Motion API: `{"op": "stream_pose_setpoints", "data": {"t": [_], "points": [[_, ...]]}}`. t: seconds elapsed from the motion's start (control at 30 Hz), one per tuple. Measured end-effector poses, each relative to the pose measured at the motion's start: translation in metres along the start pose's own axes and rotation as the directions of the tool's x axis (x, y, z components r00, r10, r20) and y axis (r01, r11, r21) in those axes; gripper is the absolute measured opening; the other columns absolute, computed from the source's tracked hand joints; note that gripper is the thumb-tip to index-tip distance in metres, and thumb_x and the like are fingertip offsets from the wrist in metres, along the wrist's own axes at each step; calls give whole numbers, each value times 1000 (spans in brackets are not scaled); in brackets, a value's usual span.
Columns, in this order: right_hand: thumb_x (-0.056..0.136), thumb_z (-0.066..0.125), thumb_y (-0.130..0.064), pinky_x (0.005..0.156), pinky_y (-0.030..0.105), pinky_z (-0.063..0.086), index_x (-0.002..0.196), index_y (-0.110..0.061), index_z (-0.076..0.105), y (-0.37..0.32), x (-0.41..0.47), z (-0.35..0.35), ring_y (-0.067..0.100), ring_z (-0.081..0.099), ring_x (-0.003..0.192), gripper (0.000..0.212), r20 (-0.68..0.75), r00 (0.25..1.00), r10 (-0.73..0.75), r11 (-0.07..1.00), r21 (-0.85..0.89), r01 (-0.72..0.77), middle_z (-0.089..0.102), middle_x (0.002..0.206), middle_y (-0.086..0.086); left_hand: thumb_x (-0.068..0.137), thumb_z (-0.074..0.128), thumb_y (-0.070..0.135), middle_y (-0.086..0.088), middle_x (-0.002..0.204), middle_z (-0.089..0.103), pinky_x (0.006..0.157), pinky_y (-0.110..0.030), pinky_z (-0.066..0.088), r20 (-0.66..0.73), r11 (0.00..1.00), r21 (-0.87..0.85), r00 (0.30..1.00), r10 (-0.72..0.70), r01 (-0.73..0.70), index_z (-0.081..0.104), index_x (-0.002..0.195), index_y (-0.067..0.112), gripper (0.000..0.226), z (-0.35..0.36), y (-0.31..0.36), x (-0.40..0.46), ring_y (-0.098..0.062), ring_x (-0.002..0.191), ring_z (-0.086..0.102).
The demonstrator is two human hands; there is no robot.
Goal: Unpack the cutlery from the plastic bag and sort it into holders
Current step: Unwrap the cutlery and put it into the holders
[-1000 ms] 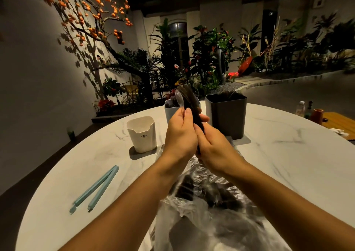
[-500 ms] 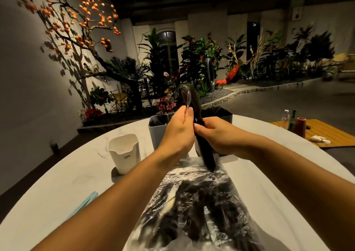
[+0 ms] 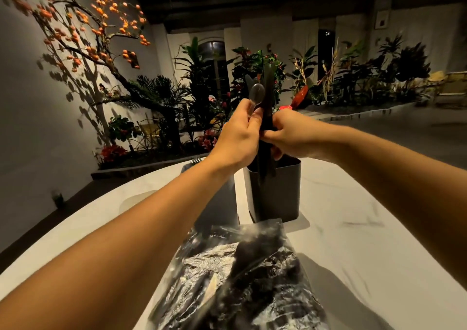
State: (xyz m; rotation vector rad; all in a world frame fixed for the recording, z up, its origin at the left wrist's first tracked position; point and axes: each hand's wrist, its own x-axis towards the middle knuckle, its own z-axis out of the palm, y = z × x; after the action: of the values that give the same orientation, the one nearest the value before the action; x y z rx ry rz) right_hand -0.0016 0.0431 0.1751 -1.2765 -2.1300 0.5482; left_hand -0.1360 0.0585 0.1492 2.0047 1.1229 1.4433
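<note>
Both hands meet above the dark holder (image 3: 275, 193), clamped on one bundle of black cutlery (image 3: 267, 117) held roughly upright. The left hand (image 3: 237, 137) has its grip closed on the bundle from the left, thumb and fingers pinching near a clear spoon (image 3: 256, 94) whose bowl shows above the fingertips. The right hand (image 3: 288, 135) wraps the bundle from the right, fingers curled round the handles. The lower ends of the pieces reach down into the dark holder's mouth; whether they touch its bottom is hidden. Against the dark plants (image 3: 252, 61) behind, the upper ends are hard to separate, so the kinds and number of pieces cannot be told.

A grey holder (image 3: 217, 203) stands just left of the dark one, mostly covered by the left forearm; fork tines (image 3: 195, 160) peek over its rim. The plastic bag (image 3: 242, 279) lies on the white tabletop (image 3: 366, 228) nearest the camera, crumpled and shiny, with more dark cutlery inside that blurs together. Its lower part is cut off by the frame edge.
</note>
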Motion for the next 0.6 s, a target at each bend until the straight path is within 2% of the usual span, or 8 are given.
{"op": "stream_pose_setpoints", "data": {"t": [0.1, 0.17, 0.23, 0.3, 0.33, 0.4, 0.47, 0.6], "points": [[101, 53, -26, 67, 27, 59, 90, -17, 61, 6, 18, -6, 15, 71, 78, 17, -42, 999, -15, 1000, -12, 14, 71, 88, 5, 101, 39, 37, -12, 100, 64, 83, -54, 54, -14, 999, 47, 1000, 28, -27, 53, 112, 19, 25, -2, -2, 16, -29, 91, 63], [100, 55, -25, 80, 40, 59, 96, -12, 65, 10, 31, -7, 24, 71, 87, 17, -87, 996, -30, 999, -44, 27, 72, 94, 10, 107, 39, 28, -4, 90, 60, 66, -37, 49, -42, 999, 32, 999, 31, -29, 51, 107, 17, 16, -1, -5, 27, -17, 76, 56], [99, 56, -23, 83, 44, 58, 100, -8, 67, 14, 42, -5, 27, 69, 89, 19, -122, 992, -35, 997, -74, 26, 71, 95, 11, 108, 40, 24, 0, 84, 56, 61, -29, 43, -68, 999, 33, 998, 3, -1, 48, 103, 17, 12, 1, -9, 35, -13, 69, 51], [100, 55, -22, 81, 42, 58, 102, -7, 67, 22, 52, -2, 27, 68, 89, 19, -131, 991, -23, 997, -77, 13, 70, 94, 11, 107, 41, 25, -2, 86, 57, 65, -39, 48, -78, 998, 52, 997, -19, 23, 47, 105, 14, 13, 5, -18, 40, -15, 73, 52], [100, 55, -23, 81, 43, 58, 103, -8, 67, 26, 56, 1, 28, 68, 88, 20, -126, 992, -13, 997, -74, 4, 70, 94, 11, 107, 40, 26, -3, 88, 58, 72, -46, 51, -80, 997, 65, 996, -28, 34, 48, 108, 12, 16, 6, -25, 41, -17, 76, 53], [100, 54, -23, 82, 46, 58, 104, -9, 66, 34, 62, 7, 29, 69, 88, 19, -104, 995, 6, 998, -55, -12, 70, 94, 12, 107, 40, 28, -6, 90, 59, 82, -53, 51, -73, 993, 107, 996, -51, 59, 49, 110, 10, 20, 9, -36, 40, -19, 80, 54], [100, 55, -24, 82, 47, 58, 103, -11, 66, 42, 66, 14, 28, 69, 87, 17, -89, 996, 21, 999, -32, -24, 71, 94, 12, 107, 40, 28, -4, 89, 59, 84, -51, 51, -58, 985, 148, 995, -75, 83, 50, 111, 11, 20, 11, -47, 39, -18, 79, 55], [96, 61, -22, 81, 42, 60, 89, -16, 64, 58, 70, 27, 26, 70, 84, 10, -28, 996, 81, 997, -7, -81, 70, 88, 10, 108, 39, 24, 0, 93, 59, 83, -39, 49, -10, 967, 208, 989, -149, 147, 53, 114, 10, 21, 16, -62, 36, -14, 83, 54]]}}
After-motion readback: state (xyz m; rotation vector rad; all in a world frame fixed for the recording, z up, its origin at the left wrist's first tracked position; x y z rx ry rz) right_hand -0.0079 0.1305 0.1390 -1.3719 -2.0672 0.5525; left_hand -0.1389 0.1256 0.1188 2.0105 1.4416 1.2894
